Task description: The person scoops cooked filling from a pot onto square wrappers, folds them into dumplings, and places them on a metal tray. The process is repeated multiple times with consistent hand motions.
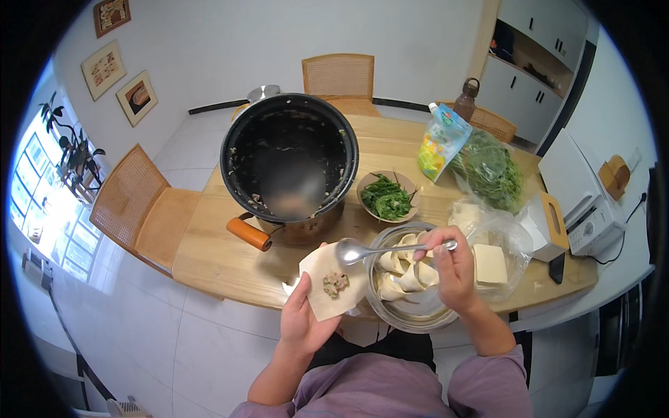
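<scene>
My left hand (308, 318) holds a square dough wrapper (323, 295) on its palm, with the thumb over the edge. A lump of minced filling (335, 284) lies on the wrapper. In my right hand (450, 266) is a metal spoon (354, 252), its bowl above the wrapper's upper right part. Beneath the right hand stands a metal bowl (384, 312) holding several folded dumplings (400, 279). Stacked square wrappers (490, 264) lie beside it in a clear plastic bag (520, 237). Beyond the left hand is a deep dark pot (245, 198), its inner wall flecked with filling; a blurred patch hides part of its inside.
A bowl of leafy greens (387, 196) stands between the pot and a blue spouted pouch (441, 141). Bagged greens (486, 167), a brown bottle (466, 99), a tissue box (546, 230) and a white microwave (580, 204) are at the right. The pot's wooden handle (249, 233) juts out over the wooden table (209, 261).
</scene>
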`<state>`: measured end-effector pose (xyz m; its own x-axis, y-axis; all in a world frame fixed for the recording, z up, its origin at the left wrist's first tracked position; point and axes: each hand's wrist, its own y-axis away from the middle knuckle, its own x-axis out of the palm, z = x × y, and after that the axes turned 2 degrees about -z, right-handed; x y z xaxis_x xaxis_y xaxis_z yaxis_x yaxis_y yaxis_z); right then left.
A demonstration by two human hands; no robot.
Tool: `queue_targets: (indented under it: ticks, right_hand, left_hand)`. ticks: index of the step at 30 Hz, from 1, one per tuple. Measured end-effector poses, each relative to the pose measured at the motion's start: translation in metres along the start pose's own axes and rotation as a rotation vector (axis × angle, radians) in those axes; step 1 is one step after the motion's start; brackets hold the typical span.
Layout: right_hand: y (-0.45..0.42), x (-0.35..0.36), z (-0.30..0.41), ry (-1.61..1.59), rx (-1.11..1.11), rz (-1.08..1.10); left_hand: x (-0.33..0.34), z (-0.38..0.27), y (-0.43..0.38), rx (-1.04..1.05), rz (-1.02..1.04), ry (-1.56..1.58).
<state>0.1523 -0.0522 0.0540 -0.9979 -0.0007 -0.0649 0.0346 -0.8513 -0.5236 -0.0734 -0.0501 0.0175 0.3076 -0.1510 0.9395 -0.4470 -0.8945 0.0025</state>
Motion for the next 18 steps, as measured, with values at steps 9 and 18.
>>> queue_targets:
  ticks: [9,18]
  right_hand:
    - [-0.037,-0.044,-0.050,0.256,0.047,-0.247]
    - [-0.067,-0.072,-0.129,0.593,0.091,-0.247]
  left_hand:
    - [0.000,0.005,-0.003,0.019,-0.001,-0.045]
    - [-0.001,0.010,-0.008,-0.052,-0.004,0.004]
